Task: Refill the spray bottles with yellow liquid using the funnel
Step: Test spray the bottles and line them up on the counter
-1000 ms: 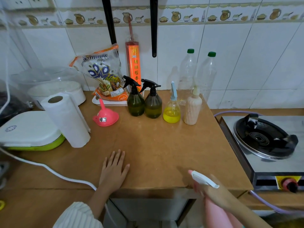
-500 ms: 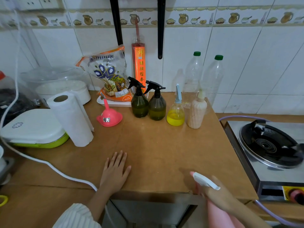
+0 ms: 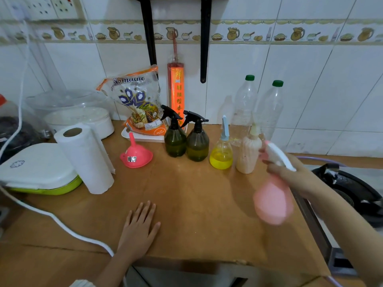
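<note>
From the head view, the right hand (image 3: 294,179) is wrapped round the neck of a pink spray bottle (image 3: 273,201), just under its white trigger head (image 3: 278,155), and holds it tilted in the air above the right side of the wooden counter (image 3: 196,204). The left hand (image 3: 139,230) lies flat on the near edge, fingers straight, holding nothing. The pink funnel (image 3: 135,155) sits mouth-down further back on the left, beside two dark green spray bottles (image 3: 186,141); right of them stands a small clear bottle half full of yellow liquid (image 3: 221,156).

The pink bottle looks like thin plastic, light if empty and a bit squashy, so the neck seems the sound place to hold it. The funnel is stiff; its spout would make a handle.

The rice bag (image 3: 137,104) at the back reads something like "Asmaana"; the orange incense packet (image 3: 176,94) carries Chinese characters too small to read.
</note>
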